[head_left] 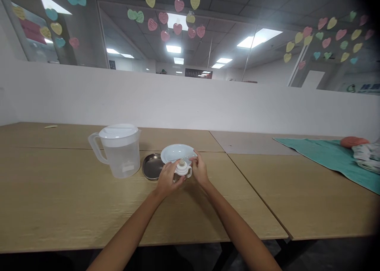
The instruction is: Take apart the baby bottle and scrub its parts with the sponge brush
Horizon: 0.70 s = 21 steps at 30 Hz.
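Note:
My left hand (168, 180) is wrapped round a small baby bottle (182, 168) with a white collar, a pale beige tip on top and a looped side handle. The bottle is upright, just in front of a white bowl (178, 149). Close to the bottle's handle and the bowl's right rim is my right hand (200, 168), its thumb and fingers pinched together. What lies between those fingertips is too small to tell. A round dark metal dish (152, 167) sits left of the bowl, partly hidden behind my left hand.
A clear plastic pitcher (123, 156) with a white lid stands to the left. A green cloth (314, 154) lies at the far right, with an orange-red item (354, 142) and patterned fabric (368, 156) on it. The wooden tabletop (74, 207) meets a white wall behind.

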Motion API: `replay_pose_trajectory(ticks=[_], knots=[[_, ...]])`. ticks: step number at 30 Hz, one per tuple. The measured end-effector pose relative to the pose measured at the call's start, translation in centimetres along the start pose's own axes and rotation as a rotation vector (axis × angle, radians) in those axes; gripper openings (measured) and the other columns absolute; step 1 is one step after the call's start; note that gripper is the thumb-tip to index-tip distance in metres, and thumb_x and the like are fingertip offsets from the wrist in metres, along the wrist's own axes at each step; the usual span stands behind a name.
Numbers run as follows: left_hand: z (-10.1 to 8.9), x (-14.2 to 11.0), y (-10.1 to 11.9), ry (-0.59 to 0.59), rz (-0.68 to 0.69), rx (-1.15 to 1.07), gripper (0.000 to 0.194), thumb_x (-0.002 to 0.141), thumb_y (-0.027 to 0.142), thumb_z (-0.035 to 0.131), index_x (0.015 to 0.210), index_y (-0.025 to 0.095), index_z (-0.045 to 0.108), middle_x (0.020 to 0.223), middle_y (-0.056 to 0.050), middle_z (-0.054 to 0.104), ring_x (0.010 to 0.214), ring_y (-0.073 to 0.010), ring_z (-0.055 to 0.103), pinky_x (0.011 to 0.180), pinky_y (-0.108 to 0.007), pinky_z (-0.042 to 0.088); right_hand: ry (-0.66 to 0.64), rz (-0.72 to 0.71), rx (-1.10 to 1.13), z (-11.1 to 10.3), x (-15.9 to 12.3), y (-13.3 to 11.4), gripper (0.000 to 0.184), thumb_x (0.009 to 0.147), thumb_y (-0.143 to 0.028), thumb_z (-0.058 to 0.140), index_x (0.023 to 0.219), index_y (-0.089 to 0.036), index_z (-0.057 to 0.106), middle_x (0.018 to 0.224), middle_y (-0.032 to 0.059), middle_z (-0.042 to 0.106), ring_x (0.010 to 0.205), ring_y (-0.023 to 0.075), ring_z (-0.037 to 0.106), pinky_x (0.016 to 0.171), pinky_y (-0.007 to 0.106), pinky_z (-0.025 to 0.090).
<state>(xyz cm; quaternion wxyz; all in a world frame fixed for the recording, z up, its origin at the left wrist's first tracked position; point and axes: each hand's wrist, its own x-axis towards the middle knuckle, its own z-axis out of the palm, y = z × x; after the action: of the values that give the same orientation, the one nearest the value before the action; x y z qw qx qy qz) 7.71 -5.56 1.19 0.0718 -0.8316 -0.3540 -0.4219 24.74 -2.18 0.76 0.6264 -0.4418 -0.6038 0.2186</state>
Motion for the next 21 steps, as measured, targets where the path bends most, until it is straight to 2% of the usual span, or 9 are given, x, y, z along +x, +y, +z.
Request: replay_pose_trajectory(ticks=[6, 13, 17, 21], knots=[[0.05, -0.03, 0.00, -0.003, -0.004, 0.003, 0.055, 0.084, 0.039, 0.049, 0.131, 0.017, 0.035, 0.126, -0.013, 0.053, 0.114, -0.0265, 0.049, 0.097, -0.041, 0.038, -0.041, 0.021, -0.105, -0.29, 0.02, 0.08, 0.040, 0.078, -0.021, 0.041, 0.117, -0.018, 0.052, 0.086, 0.0029, 0.067, 0.075, 0.0142, 0.060, 0.072, 0.026, 0.046], [-0.07, -0.08, -0.06, -0.005, -0.008, -0.011, 0.056, 0.083, 0.040, 0.049, 0.132, 0.017, 0.036, 0.125, -0.013, 0.054, 0.114, -0.0263, 0.050, 0.097, -0.041, 0.038, -0.098, 0.079, -0.004, -0.19, 0.51, 0.55, 0.031, 0.075, -0.022, 0.042, 0.101, -0.017, 0.059, 0.084, 0.0043, 0.067, 0.076, 0.0152, 0.061, 0.074, 0.028, 0.046], [-0.06, -0.11, -0.20, -0.031, -0.024, -0.037, 0.061, 0.082, 0.046, 0.052, 0.134, 0.018, 0.035, 0.126, -0.013, 0.053, 0.114, -0.0271, 0.050, 0.096, -0.042, 0.039, -0.132, 0.099, 0.000, -0.20, 0.56, 0.38, 0.026, 0.078, -0.031, 0.044, 0.090, -0.017, 0.062, 0.085, 0.0052, 0.067, 0.081, 0.0173, 0.062, 0.076, 0.029, 0.047], [0.13, -0.15, -0.27, -0.034, -0.086, -0.041, 0.071, 0.078, 0.053, 0.056, 0.135, 0.018, 0.032, 0.128, -0.013, 0.052, 0.116, -0.0281, 0.050, 0.096, -0.043, 0.039, -0.137, 0.098, -0.034, -0.24, 0.38, -0.10, 0.039, 0.084, -0.045, 0.037, 0.092, -0.017, 0.063, 0.089, 0.0064, 0.067, 0.084, 0.0183, 0.061, 0.079, 0.031, 0.045]])
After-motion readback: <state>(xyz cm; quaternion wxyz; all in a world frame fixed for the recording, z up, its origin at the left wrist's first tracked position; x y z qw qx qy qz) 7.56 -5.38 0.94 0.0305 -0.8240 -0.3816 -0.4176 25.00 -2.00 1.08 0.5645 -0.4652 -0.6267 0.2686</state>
